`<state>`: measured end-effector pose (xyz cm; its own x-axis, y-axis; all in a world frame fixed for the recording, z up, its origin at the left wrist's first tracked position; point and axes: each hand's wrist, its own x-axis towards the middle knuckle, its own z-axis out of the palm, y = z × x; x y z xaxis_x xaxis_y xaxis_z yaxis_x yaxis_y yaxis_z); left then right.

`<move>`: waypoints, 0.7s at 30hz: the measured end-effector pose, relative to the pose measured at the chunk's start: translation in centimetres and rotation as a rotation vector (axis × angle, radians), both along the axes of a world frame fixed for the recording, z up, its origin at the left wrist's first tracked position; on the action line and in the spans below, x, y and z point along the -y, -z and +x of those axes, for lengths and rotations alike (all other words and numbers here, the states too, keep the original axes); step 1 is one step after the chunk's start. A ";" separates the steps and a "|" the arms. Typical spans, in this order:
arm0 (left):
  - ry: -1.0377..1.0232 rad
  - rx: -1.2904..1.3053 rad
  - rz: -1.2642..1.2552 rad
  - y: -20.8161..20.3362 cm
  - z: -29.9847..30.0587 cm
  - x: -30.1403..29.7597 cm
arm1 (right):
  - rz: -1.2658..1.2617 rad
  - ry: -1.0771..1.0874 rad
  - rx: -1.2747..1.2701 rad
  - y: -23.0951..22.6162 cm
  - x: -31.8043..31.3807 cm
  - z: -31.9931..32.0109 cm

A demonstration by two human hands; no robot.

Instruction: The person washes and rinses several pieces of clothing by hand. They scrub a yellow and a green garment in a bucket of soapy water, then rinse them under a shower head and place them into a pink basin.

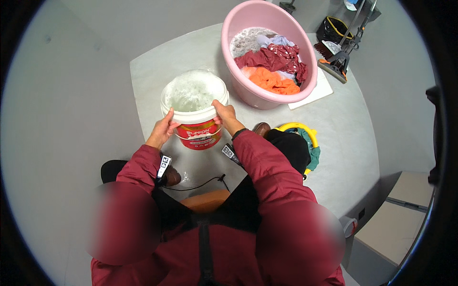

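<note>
A white bucket (199, 129) with a red label stands in front of me, holding foamy, cloudy water (187, 93). My left hand (163, 128) grips its near left rim, thumb on top and fingers curled against the wall. On the near right, my right hand (224, 115) holds the rim in the same way. Beyond it to the right is a large pink tub (244, 86) with suds (246, 42) and wet clothes. Among them are a maroon patterned garment (267, 59), an orange one (273, 82) and a pale lilac one (275, 41).
Beside my right leg sits a yellow-rimmed container (313, 138) with green cloth (314, 156). A white board (320, 90) lies by the tub. A mop (334, 69) and a black-lined bin (332, 29) stand far right. A black cord (202, 183) trails between my feet.
</note>
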<state>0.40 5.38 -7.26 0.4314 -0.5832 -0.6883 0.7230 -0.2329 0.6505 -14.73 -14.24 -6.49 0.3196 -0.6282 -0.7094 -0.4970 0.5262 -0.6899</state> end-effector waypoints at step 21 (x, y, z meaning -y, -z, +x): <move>0.004 -0.104 -0.020 -2.2 4.9 7.6 | -1.169 -1.041 -0.111 -6.4 1.6 5.3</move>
<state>5.33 -2.23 -5.01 0.3558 -0.5990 -0.7174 0.7863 -0.2230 0.5762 -9.39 -15.80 -0.04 0.9271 -0.3708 -0.0542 -0.3614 -0.8465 -0.3910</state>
